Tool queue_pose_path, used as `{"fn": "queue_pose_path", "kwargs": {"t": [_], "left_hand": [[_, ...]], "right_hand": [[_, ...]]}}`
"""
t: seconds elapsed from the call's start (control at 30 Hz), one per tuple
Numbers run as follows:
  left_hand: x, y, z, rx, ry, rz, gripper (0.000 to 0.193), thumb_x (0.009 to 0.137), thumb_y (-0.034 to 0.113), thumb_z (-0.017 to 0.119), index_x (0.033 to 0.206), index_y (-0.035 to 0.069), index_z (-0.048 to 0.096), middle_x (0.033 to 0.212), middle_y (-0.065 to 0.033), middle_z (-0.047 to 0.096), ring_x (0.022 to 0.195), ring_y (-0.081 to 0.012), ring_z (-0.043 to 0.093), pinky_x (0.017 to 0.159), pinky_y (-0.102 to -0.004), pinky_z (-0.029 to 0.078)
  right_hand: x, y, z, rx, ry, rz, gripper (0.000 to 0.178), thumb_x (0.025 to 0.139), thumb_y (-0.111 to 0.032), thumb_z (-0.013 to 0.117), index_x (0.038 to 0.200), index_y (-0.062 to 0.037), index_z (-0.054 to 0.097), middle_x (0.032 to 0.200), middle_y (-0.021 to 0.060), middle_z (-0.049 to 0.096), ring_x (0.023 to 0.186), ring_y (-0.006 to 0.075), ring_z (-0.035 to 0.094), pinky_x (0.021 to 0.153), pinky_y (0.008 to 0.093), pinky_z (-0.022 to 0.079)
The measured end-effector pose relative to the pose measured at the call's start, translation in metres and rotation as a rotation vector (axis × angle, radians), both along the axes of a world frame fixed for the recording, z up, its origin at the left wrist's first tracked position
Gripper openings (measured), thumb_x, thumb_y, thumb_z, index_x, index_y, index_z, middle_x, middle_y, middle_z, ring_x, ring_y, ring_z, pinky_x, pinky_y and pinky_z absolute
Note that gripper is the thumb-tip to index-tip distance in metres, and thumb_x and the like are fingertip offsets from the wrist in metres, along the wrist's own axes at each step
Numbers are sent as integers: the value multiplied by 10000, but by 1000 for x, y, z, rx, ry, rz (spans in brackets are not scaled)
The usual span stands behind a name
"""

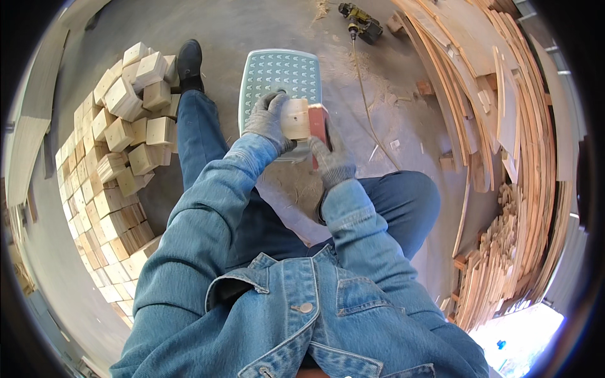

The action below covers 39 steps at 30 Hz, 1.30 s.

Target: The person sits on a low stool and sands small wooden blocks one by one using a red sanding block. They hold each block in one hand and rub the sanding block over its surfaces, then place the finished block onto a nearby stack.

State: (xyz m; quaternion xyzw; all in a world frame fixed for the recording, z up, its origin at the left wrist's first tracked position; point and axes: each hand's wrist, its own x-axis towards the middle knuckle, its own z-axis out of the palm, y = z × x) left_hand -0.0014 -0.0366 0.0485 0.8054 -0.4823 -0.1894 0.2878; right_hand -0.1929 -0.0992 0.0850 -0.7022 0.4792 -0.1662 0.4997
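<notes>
Grey floor [217, 25] surrounds our stool [283, 69]; our left hand [266, 120] grips a wood block [295, 120], our right hand [335, 159] a red block [317, 123] beside it.

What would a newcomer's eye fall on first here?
Probably the big stack of pale wooden blocks on the left. Then, at upper centre, the gloved left hand holding a wooden block over a blue-green stool, with the gloved right hand holding a red block at its right end.

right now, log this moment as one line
left hand: gloved, holding wood block | right hand: gloved, holding reddish block at wood block's right end | below: pale blue stool | left: stacked blocks
</notes>
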Motion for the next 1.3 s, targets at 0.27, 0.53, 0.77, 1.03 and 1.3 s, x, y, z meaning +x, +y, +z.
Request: {"fn": "queue_pose_path", "kwargs": {"t": [0.27,0.53,0.77,1.03,1.3], "left_hand": [[1,1,4,25,3,-16,1205,528,255,1008,1561,115,404,1527,-180,412,1436,-375,437,1235,-406,415],[1,3,9,77,21,-6,1219,528,263,1006,1570,114,391,1541,-182,405,1452,-378,422,1248,-403,403],[-1,1,1,32,8,6,1221,492,275,984,1556,158,396,1527,-188,400,1432,-399,428,1235,-414,423],[-8,-4,13,146,-15,33,1164,564,334,969,1564,152,402,1577,-185,359,1476,-373,410,1255,-380,400],[-6,-9,5,278,-148,56,1240,561,365,1006,1593,174,345,1563,-196,347,1457,-366,400,1264,-388,389]], "right_hand": [[-20,15,-19,364,-286,-146,622,1038,-172,718,1596,-52,471,1483,94,620,1281,167,621,1070,297,502],[-3,5,-2,301,-229,-168,611,1024,-225,745,1564,-54,517,1386,86,668,1160,147,647,968,289,538],[-33,-50,31,200,-317,-173,618,1010,-159,756,1554,-3,507,1396,93,668,1214,157,644,1037,291,522],[-91,-123,99,-119,-327,-231,594,979,-141,786,1517,-24,564,1371,78,688,1177,144,663,1000,307,538],[-101,-135,61,-328,-247,-174,615,903,-294,861,1409,-14,651,1320,191,710,1201,250,692,1046,354,529]]}}
